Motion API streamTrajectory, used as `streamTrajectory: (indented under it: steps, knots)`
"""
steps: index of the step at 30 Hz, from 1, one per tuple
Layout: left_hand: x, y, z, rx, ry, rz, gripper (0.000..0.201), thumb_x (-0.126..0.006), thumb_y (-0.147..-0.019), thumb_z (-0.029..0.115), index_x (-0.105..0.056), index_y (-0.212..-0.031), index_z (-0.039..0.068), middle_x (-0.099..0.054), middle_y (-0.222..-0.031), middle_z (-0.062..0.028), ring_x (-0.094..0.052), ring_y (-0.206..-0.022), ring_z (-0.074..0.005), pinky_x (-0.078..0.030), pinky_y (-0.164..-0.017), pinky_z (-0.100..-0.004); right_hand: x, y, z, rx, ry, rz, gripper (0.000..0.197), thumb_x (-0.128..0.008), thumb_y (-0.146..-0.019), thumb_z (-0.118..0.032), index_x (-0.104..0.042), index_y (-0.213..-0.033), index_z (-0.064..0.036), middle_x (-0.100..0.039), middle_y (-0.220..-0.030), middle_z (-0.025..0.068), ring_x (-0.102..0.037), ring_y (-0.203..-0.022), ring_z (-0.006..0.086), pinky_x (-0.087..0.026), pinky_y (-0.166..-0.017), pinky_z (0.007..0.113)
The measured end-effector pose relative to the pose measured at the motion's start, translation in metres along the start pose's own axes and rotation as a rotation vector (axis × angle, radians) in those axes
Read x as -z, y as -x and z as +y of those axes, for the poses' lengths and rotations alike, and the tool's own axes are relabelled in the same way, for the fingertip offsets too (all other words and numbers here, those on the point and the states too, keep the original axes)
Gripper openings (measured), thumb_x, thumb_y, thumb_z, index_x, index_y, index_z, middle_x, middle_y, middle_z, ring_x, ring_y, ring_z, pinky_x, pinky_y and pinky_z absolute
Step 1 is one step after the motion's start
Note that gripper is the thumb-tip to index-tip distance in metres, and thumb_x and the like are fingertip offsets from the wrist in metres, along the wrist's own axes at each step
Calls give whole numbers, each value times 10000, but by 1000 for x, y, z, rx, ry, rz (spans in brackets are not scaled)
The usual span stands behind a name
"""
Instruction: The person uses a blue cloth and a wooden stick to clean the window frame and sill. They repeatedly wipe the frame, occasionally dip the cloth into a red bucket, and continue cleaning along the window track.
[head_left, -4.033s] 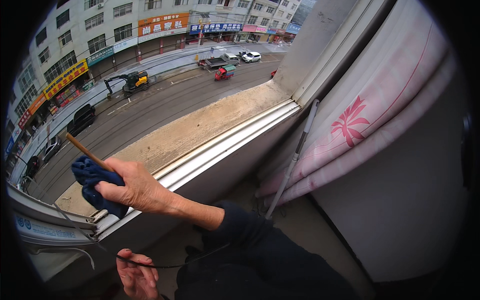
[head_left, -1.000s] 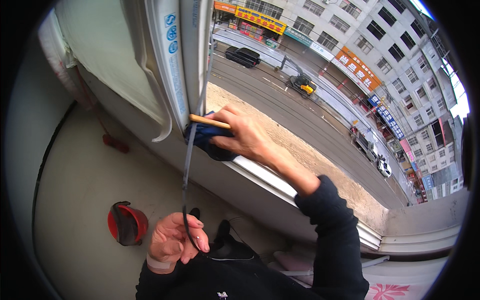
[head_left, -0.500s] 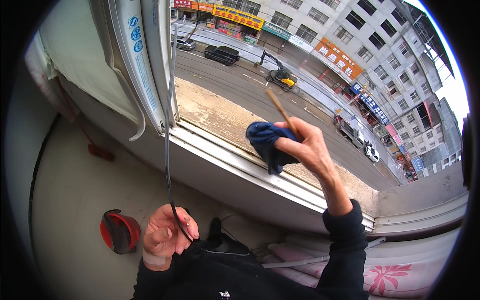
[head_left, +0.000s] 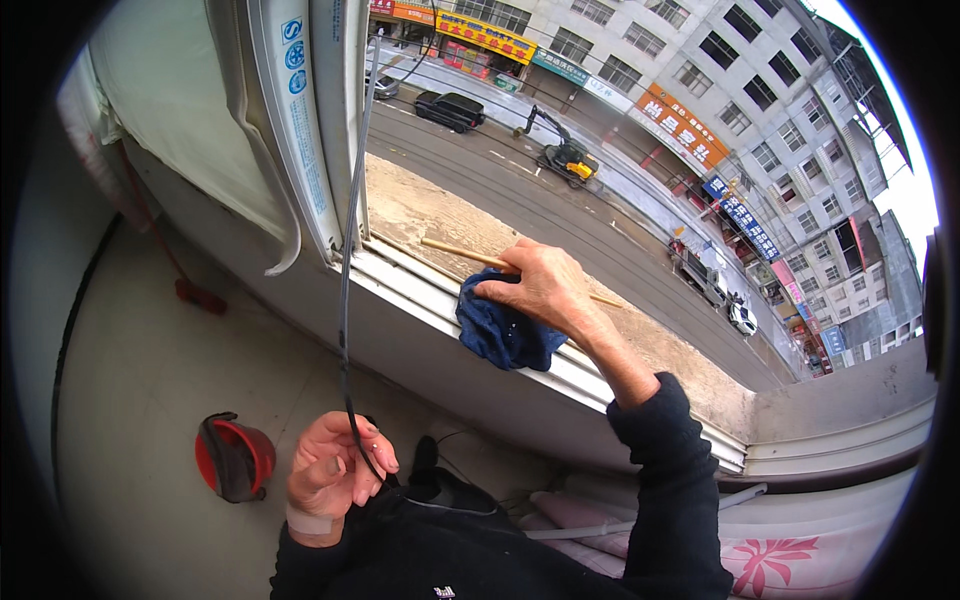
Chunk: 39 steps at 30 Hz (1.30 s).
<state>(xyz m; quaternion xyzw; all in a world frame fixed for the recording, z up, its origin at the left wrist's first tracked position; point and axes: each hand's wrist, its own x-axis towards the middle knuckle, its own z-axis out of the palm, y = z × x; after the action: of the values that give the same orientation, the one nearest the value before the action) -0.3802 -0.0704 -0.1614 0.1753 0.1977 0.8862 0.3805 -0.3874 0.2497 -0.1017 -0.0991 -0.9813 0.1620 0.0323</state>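
Note:
My right hand (head_left: pixel 552 286) is closed around a dark blue cloth (head_left: pixel 505 332) and a thin wooden stick (head_left: pixel 458 250). The cloth rests bunched on the white window track (head_left: pixel 408 281), partly hanging over its inner edge. Above it the stick lies almost level, its far right end showing past my wrist. Low in the view, my left hand (head_left: pixel 335 462) is palm up, fingers half curled and thumb apart. A black cable (head_left: pixel 345 330) runs down across its fingers; I see no grip on it. A light patch covers part of the left wrist.
A weathered outer ledge (head_left: pixel 440 212) borders the opening, with a street and a digger (head_left: pixel 568 160) far below. An opened sash (head_left: pixel 285 120) stands at left. On the floor are a red bucket (head_left: pixel 262 458) with a dark cloth and a red brush (head_left: pixel 202 297). Pink-patterned fabric (head_left: pixel 775 555) lies right.
My right hand has come down and left, bringing the cloth onto the track. The stick has swung from steep to nearly level. My left hand stays in place.

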Motion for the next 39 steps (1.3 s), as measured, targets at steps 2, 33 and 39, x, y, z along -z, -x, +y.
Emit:
streamTrajectory:
  steps: [2,33,39]
  knots:
    - [-1,-2,-2,-1,19,-27,462,-654,-873,186,-514,-1205,-104,-642,-900,-245,-657,-658,-228,-506,-566,-293,-4,-7,2,4,-24,-74,430,-747,-786,-434,-714,-882,-16,-646,-820,147,-645,-792,305,-501,-689,415]
    - [-15,-66,-28,-100,-727,71,277,-578,-874,-23,-591,-1151,-8,-635,-1139,-148,-554,-719,-60,-494,-693,-208,82,129,12,-183,-629,288,206,-752,-837,-166,-650,-837,13,-538,-658,20,-479,-617,79,-391,-537,251]
    - [-50,-73,-101,220,-831,-176,669,-744,-825,85,-444,-1422,43,-610,-1187,-81,-576,-743,-53,-485,-658,-202,101,174,-8,-103,-759,482,210,-805,-713,-76,-623,-768,11,-580,-687,49,-519,-592,120,-369,-536,246]
